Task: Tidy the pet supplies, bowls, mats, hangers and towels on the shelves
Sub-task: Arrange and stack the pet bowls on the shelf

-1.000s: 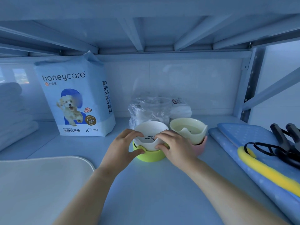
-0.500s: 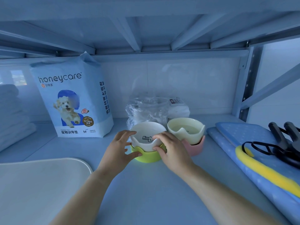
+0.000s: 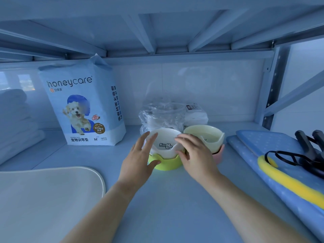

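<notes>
the white bowl [image 3: 164, 142] sits in its green base [image 3: 166, 163] on the shelf [image 3: 166, 207], mid-view. the left hand [image 3: 138, 160] is at the bowl's 9 o'clock, fingers straight and spread, gripping nothing; its thumb tip touches the green base. the right hand [image 3: 196, 155] is at 3 o'clock, fingers nearly straight across the rim, thumb against the bowl's side; whether it pinches the bowl i cannot tell. a cream bowl [image 3: 203, 135] in a pink base [image 3: 218, 155] stands just beside at 2 o'clock, a crumpled plastic bag [image 3: 161, 116] at 12. the honeycare pack [image 3: 82, 109] stands upright at 10 o'clock, folded towels [image 3: 15, 123] at 9, a white mat [image 3: 45, 195] at 7. at 3 to 4 o'clock lie blue mats [image 3: 263, 148] bearing a yellow strip [image 3: 289, 183] and black hangers [image 3: 306, 155]
</notes>
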